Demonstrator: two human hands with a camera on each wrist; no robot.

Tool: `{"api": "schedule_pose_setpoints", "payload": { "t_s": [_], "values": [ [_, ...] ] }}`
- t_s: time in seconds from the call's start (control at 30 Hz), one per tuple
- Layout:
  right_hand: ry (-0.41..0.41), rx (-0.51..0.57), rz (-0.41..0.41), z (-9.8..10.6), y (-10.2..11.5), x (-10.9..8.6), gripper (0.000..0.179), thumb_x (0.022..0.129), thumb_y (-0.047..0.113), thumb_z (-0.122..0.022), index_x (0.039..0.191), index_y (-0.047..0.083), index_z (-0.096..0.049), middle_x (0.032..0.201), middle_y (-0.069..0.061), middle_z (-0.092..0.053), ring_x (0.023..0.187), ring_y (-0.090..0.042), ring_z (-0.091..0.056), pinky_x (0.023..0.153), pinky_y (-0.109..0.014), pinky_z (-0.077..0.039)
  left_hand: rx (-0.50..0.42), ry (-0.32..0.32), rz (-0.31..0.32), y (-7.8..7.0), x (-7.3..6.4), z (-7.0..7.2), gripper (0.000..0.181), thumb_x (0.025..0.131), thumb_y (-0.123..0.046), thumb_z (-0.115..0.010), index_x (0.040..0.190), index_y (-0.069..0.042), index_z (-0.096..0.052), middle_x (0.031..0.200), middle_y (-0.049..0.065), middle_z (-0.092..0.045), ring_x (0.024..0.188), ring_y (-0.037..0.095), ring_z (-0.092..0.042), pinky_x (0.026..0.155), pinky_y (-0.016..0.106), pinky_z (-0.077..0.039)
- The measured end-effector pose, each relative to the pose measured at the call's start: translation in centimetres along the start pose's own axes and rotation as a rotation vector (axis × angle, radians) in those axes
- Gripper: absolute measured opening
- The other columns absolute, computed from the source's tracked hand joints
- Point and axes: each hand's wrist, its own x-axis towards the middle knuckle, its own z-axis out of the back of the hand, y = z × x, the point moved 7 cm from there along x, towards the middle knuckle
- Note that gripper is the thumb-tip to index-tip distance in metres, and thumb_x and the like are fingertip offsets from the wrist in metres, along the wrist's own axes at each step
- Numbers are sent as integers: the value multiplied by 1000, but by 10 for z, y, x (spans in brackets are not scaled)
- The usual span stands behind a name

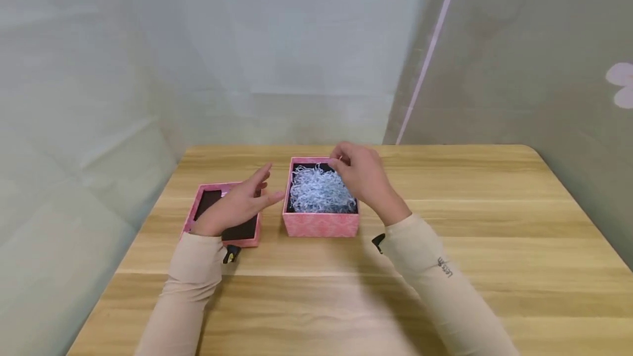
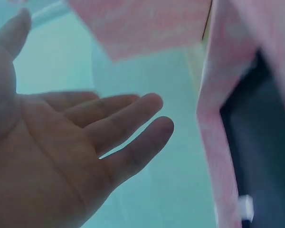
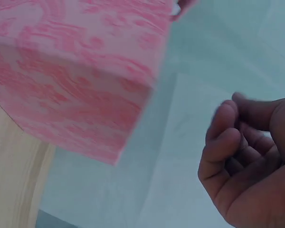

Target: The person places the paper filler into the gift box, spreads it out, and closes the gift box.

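Observation:
A pink patterned box [image 1: 320, 225] with a dark inside stands at the table's middle, filled with pale blue shredded paper [image 1: 321, 190]. My right hand [image 1: 363, 177] is over the box's far right corner. Its fingers are curled and the thumb [image 3: 256, 111] meets the fingertips, with nothing showing between them. My left hand [image 1: 237, 205] lies over a shallower pink tray or lid [image 1: 249, 243] with a dark inside, left of the box. In the left wrist view its fingers [image 2: 137, 156] are extended and apart, the palm bare. The left hand hides part of the lid.
The wooden table [image 1: 484, 235] stretches to the right and toward me. Behind it hangs a pale sheet [image 1: 306, 54], with grey cloth [image 1: 519, 70] at the right. A small black and yellow item [image 1: 231, 253] sits by the left cuff.

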Motion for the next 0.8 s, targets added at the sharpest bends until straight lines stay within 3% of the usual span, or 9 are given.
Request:
{"api": "schedule_pose_setpoints", "payload": {
  "t_s": [0.1,0.17,0.23,0.33,0.43,0.5,0.6,0.7,0.8],
  "values": [
    [22,8,-6,-10,1,-4,26,102,26,-63,84,9,-61,67,-3,-53,60,-19,-47,60,-34,-40,72,-50,23,8,-3,18,87,99,-56,-57,163,-11,-17,159,22,-32,142,40,-37,112,58,-30],
    [76,86,-16,-22,4,-8,30,105,27,-58,85,5,-61,64,-4,-54,57,-18,-50,58,-32,-44,102,-83,44,16,-5,29,84,101,-52,-57,162,-7,-22,157,24,-35,141,42,-38,112,58,-30],
    [176,209,-29,-40,9,-17,25,108,16,-50,93,1,-64,66,-6,-58,55,-19,-56,57,-32,-50,129,-113,77,26,-7,39,81,102,-49,-56,160,-4,-24,157,25,-35,140,43,-38,112,58,-30],
    [350,457,-72,-74,20,-34,31,102,-9,-36,114,0,-64,85,-11,-67,66,-28,-67,61,-37,-58,204,-142,163,46,-13,52,80,103,-48,-54,158,2,-24,154,30,-36,138,47,-39,111,61,-30],
    [471,609,-86,-108,33,-48,50,94,-18,-34,130,3,-61,114,-15,-65,96,-35,-69,79,-42,-58,302,-147,256,65,-20,63,75,105,-42,-50,152,13,-29,148,38,-37,133,53,-40,108,63,-32],
    [494,607,-82,-129,39,-53,50,98,-11,-40,142,6,-55,135,-14,-58,120,-35,-60,97,-45,-51,352,-129,324,77,-26,68,64,105,-35,-50,141,17,-43,135,39,-49,122,53,-50,102,63,-39],
    [471,536,-104,-159,40,-52,61,97,-3,-50,156,8,-38,157,-10,-38,143,-28,-36,115,-43,-32,333,-39,426,93,-35,65,41,103,-23,-51,113,16,-60,103,30,-64,93,42,-61,82,52,-50],
    [434,490,-164,-183,34,-49,77,92,-2,-54,161,6,-22,165,-9,-22,150,-24,-20,120,-41,-17,272,45,478,102,-39,56,26,99,-15,-54,87,7,-60,75,13,-60,72,25,-57,66,37,-45],
    [416,501,-201,-198,28,-48,82,91,-2,-55,162,4,-16,166,-10,-17,151,-22,-16,120,-40,-14,250,67,471,105,-37,49,28,98,-14,-53,75,2,-58,66,6,-55,64,19,-53,62,31,-42]
  ]
}}
